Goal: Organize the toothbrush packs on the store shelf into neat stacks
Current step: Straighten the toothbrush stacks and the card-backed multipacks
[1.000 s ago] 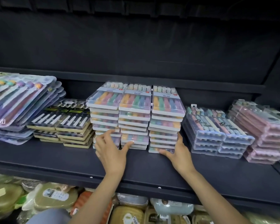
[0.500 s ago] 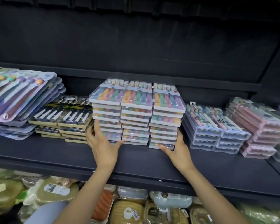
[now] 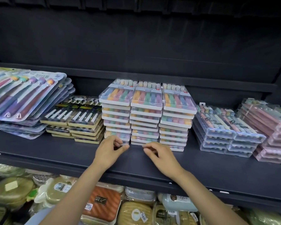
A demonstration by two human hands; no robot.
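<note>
Three tall stacks of clear toothbrush packs (image 3: 146, 117) with pastel brushes stand side by side mid-shelf. My left hand (image 3: 109, 149) is at the foot of the left stack (image 3: 116, 120), and its curled thumb and forefinger pinch the front edge of the lowest pack (image 3: 126, 142). My right hand (image 3: 161, 154) hovers just in front of the base of the middle stack (image 3: 145, 124). Its fingers are loosely curled and hold nothing. The right stack (image 3: 177, 124) stands untouched.
On the dark shelf (image 3: 217, 164), large blister packs (image 3: 23, 101) and black-and-gold packs (image 3: 75, 122) lie to the left. Clear blue packs (image 3: 225, 132) and pink packs (image 3: 272, 130) lie to the right. Wrapped goods (image 3: 104, 203) fill the shelf below.
Both hands have left the outer sides of the stacks and come to the front. Their fingers went from flat to curled, the left now at the lowest pack of the left stack.
</note>
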